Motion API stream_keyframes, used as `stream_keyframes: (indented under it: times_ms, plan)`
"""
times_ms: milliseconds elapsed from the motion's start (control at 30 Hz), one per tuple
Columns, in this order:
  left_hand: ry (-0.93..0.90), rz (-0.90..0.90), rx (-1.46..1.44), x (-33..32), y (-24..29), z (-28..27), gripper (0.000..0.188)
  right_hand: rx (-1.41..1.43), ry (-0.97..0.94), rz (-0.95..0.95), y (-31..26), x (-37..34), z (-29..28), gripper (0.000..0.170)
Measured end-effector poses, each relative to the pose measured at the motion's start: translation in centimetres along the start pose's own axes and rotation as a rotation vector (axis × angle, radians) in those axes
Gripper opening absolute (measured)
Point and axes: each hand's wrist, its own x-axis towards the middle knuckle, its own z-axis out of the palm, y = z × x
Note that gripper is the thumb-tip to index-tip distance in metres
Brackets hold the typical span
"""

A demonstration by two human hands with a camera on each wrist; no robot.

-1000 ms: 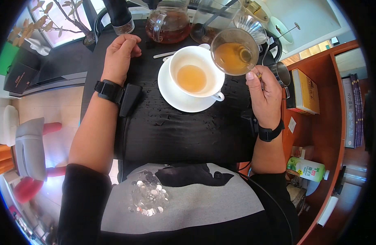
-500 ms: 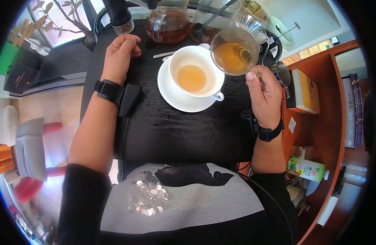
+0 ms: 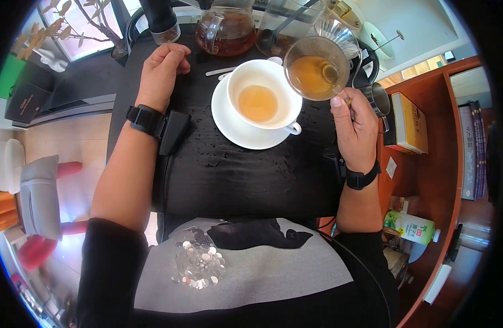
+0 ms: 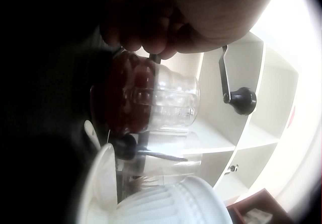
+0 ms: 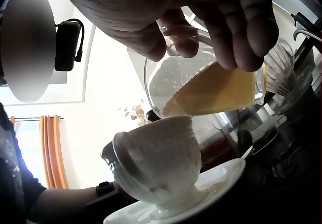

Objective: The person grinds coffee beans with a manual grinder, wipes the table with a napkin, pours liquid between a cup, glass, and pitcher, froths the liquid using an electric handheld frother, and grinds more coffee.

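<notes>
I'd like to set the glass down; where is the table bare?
The widest patch of table is between saucer and shirt, dark-flecked. A narrower strip lies between the left wrist's camera and saucer. It is crowded around teapot, jar and the right hand's glass.

Sleeves (image 3: 112, 262): black, ending near the elbows.
Shirt front (image 3: 284, 273): grey panel, black below.
Sequins (image 3: 199, 265): shiny round discs, clustered.
Dark patch (image 3: 251, 235): black, irregular lower edge.
Left wristband (image 3: 146, 121): black strap, boxy black housing (image 3: 175, 134).
Right wristband (image 3: 362, 177): black strap.
Cable (image 3: 366, 267): thin, black, curving across the shirt.
</notes>
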Motion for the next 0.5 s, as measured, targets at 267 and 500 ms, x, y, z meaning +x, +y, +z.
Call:
stream_keyframes:
  times_ms: [267,500]
  plan:
    - [-0.006,0.006,0.022,-0.04,0.05,0.07,0.016,-0.014,0.011,0.008,0.18,-0.08,0.29,0.016]
    - [-0.007,0.026,0.014,-0.08,-0.03,0.22,0.016,-0.015,0.006,0.012,0.42,-0.14,0.34,0.015]
